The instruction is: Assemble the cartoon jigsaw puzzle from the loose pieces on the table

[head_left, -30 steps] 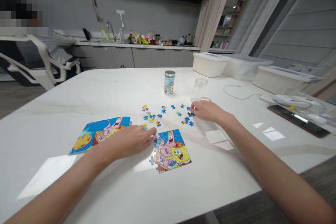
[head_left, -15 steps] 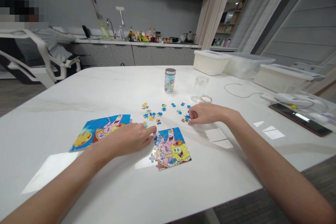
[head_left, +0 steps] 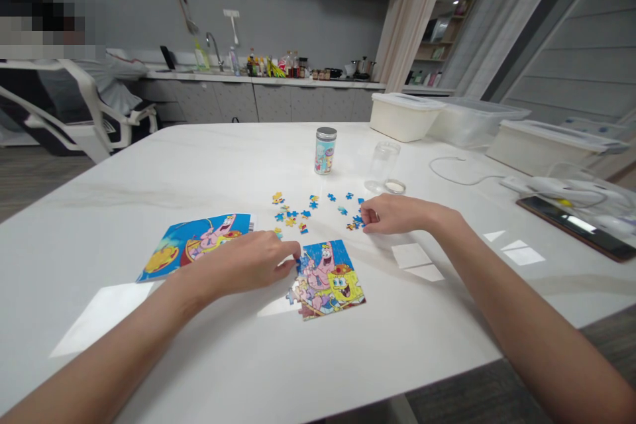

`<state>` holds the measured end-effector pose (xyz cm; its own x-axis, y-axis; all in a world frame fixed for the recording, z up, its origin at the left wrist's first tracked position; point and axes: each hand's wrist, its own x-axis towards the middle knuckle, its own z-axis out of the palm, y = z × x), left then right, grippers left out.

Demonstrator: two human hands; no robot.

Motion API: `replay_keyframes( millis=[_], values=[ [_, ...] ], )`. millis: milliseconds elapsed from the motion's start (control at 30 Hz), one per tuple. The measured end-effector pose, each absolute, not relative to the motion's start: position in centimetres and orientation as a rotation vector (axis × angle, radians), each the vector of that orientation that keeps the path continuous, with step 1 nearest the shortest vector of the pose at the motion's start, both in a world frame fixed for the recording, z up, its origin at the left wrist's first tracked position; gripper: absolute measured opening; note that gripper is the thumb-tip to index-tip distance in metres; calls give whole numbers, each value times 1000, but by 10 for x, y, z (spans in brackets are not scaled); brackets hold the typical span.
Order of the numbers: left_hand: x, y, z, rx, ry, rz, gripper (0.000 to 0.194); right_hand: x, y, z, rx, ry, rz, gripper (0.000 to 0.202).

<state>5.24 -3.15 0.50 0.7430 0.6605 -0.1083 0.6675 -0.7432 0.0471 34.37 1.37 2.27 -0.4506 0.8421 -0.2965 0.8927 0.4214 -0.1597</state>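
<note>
A partly joined puzzle (head_left: 332,281) with a pink starfish and a yellow sponge figure lies on the white table (head_left: 238,358). At its upper left edge is my left hand (head_left: 263,258), fingers pinched together; anything between the fingertips is too small to make out. Loose blue and yellow pieces (head_left: 291,214) are scattered beyond the puzzle. My right hand (head_left: 390,214) rests by the right-hand loose pieces (head_left: 356,222), its fingers curled closed, and what they hold is hidden. A picture sheet (head_left: 191,245) lies partly under my left hand and forearm.
Behind the pieces stand a printed tin (head_left: 325,151) with a silver lid and a clear jar (head_left: 385,162). Storage boxes (head_left: 405,117), a white cable and a phone (head_left: 576,226) are at the right. A person (head_left: 112,79) sits at the far left.
The view has shifted slightly, so everything appears a little further right. Both hands keep nearly the same places relative to the puzzle and the pieces.
</note>
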Motion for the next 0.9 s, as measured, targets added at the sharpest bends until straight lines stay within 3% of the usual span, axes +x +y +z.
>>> replay_keyframes(
  millis=[200,633,900],
  values=[
    [55,-32,6,2836,1077,-112,25,344,14,22,1537,2493,-362,9],
    [51,-27,5,2907,1233,-207,25,348,20,20,1735,2421,-114,33],
    [51,-27,4,2895,1317,-240,24,344,16,25,1789,2412,-49,26]
  ],
)
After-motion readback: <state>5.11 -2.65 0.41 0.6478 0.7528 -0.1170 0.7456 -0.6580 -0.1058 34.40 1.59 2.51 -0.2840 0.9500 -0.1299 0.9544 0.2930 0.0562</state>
